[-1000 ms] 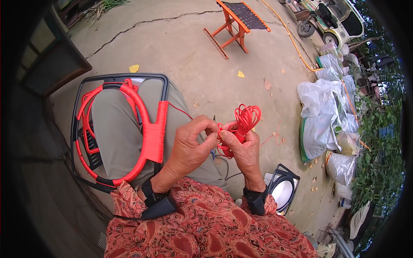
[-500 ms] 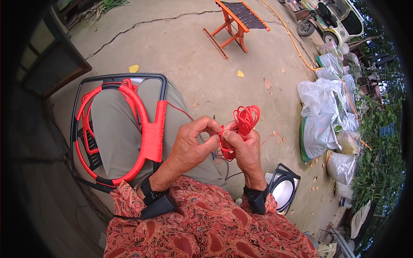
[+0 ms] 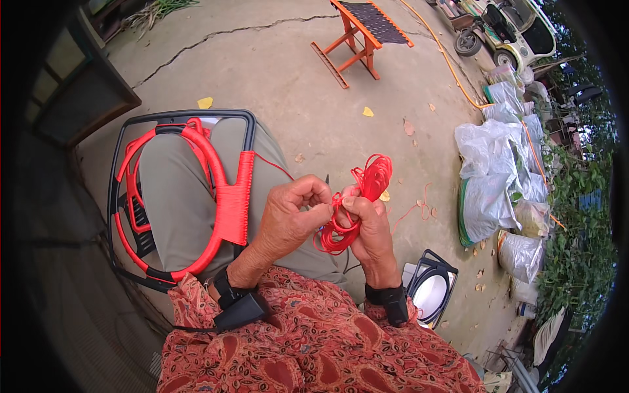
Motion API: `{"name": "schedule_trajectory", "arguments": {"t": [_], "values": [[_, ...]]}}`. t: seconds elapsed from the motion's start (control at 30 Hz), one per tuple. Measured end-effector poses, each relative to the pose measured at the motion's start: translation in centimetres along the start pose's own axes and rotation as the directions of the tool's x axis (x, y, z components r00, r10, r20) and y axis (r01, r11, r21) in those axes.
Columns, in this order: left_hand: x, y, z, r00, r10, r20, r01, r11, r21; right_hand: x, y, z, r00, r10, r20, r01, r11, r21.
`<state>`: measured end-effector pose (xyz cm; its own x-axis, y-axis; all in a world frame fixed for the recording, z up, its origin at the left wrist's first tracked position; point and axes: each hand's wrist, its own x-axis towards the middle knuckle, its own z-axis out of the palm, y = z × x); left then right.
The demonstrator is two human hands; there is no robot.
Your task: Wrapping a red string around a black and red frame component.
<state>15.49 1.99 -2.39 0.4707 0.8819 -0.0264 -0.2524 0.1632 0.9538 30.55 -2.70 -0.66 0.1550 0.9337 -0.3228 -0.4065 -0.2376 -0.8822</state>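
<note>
A looped bundle of thin red cord (image 3: 376, 178) is gripped in my right hand (image 3: 373, 226), its loops sticking out above and below the fist. My left hand (image 3: 296, 213) meets the bundle from the left, thumb and forefinger pinched on a strand of the cord. Over my left knee rests a black rectangular frame (image 3: 250, 134) with an inner ring. Red cord wraps most of that ring and a wide panel (image 3: 232, 213) on its right side. A single red strand runs from the frame toward my hands; its end is hidden behind my left hand.
A folding stool (image 3: 357, 46) with orange legs stands ahead on the cracked concrete. Silvery white sacks (image 3: 488, 177) line the right side, near an orange hose (image 3: 452, 72). A smaller black frame with a white round centre (image 3: 431, 291) lies by my right wrist. A three-wheeled vehicle (image 3: 504, 33) is parked far right.
My right hand has turned the cord bundle slightly, so its lower loops swing down and left. My left hand has shifted a little left, still pinching at the cord.
</note>
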Motion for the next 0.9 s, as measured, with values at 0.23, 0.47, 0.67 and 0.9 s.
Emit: {"name": "schedule_trajectory", "arguments": {"t": [0.23, 0.47, 0.67, 0.9], "values": [[0.2, 0.9, -0.2, 0.989, -0.127, 0.077, 0.138, 0.975, -0.174, -0.3, 0.0, 0.2, 1.0, -0.014, -0.02, 0.015, 1.0, 0.017], [-0.3, 0.7, -0.2, 0.996, -0.078, 0.044, 0.058, 0.937, 0.345, -0.7, -0.7, 0.3, 0.993, -0.116, -0.029, 0.093, 0.904, -0.418], [0.4, 0.0, -1.5, 0.987, -0.049, 0.152, 0.116, 0.876, -0.468, 0.1, 0.2, -0.4, 0.997, 0.042, -0.065, -0.022, 0.96, 0.28], [0.6, 0.0, -1.1, 0.987, -0.004, 0.16, 0.092, 0.833, -0.545, 0.3, -0.3, -1.3, 0.999, -0.009, -0.031, 0.015, 0.981, 0.194]]}}
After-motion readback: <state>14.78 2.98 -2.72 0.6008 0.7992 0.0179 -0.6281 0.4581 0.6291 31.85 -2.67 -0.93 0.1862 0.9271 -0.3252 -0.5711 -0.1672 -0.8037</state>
